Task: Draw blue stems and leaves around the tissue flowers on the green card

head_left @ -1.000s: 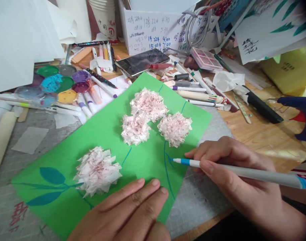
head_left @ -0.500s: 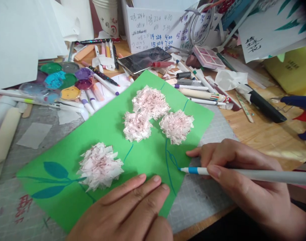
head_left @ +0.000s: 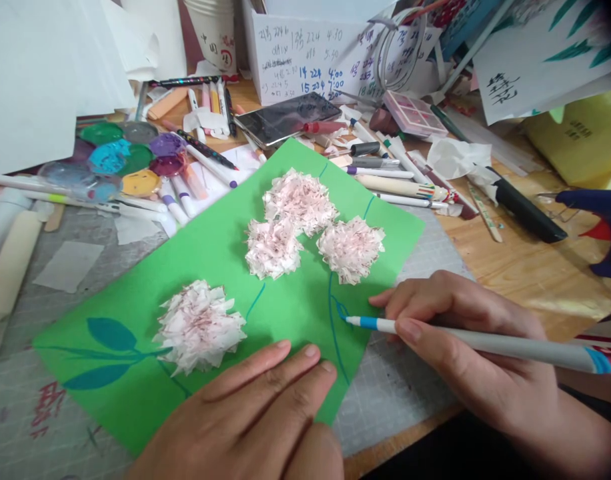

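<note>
A green card [head_left: 210, 260] lies tilted on a grey cutting mat [head_left: 405, 393]. Several pale pink tissue flowers are stuck on it: a cluster of three [head_left: 305, 227] up top and a single flower [head_left: 198, 325] lower left, beside painted teal leaves [head_left: 105, 333]. My left hand [head_left: 255, 417] lies flat on the card's near edge, fingers stretched out. My right hand [head_left: 480, 360] pinches a grey marker with a blue band [head_left: 485, 342]; its tip touches a small teal leaf outline on the stem [head_left: 335, 320] under the right flower.
Behind the card lie several markers and pens [head_left: 385, 177], a phone [head_left: 290, 119], a paint palette [head_left: 120, 160], a pink pan set [head_left: 415, 115], a paper cup [head_left: 210, 30] and a written-on white box [head_left: 305, 63]. A blue glue gun [head_left: 603, 227] sits far right.
The marker tip swung down and right along the stem, then came back up and left, drawing a small leaf loop. My left hand stayed pressed on the card.
</note>
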`<control>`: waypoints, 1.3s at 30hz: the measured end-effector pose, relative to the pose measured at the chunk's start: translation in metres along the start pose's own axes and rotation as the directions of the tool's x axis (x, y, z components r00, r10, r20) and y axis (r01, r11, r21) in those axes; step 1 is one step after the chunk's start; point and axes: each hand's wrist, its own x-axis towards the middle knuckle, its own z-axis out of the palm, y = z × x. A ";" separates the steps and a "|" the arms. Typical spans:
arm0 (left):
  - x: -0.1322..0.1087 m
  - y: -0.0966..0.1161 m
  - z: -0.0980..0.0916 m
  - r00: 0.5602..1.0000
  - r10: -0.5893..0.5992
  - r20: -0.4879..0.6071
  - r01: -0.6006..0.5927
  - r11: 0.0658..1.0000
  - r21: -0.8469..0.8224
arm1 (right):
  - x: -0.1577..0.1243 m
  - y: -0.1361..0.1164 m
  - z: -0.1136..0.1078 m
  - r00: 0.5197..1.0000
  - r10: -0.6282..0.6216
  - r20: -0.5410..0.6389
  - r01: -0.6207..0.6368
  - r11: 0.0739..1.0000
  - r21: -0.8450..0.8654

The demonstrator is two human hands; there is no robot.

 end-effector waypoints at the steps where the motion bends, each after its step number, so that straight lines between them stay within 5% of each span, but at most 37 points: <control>1: 0.000 0.000 0.000 1.000 -0.001 0.001 0.001 1.000 -0.002 | 0.000 0.001 -0.001 1.000 -0.003 0.008 0.003 0.999 0.032; 8: -0.001 -0.001 0.002 1.000 0.014 -0.015 -0.014 1.000 0.020 | -0.003 0.009 -0.001 0.994 0.092 -0.062 -0.070 0.953 0.295; 14: -0.001 -0.001 0.003 1.000 0.028 -0.007 -0.028 0.999 0.023 | -0.002 0.005 0.000 0.999 0.047 -0.028 -0.045 0.997 0.069; 39: 0.001 -0.001 0.004 1.000 -0.007 -0.025 0.007 1.000 -0.013 | -0.001 0.009 0.001 0.996 0.073 -0.056 -0.067 0.992 0.110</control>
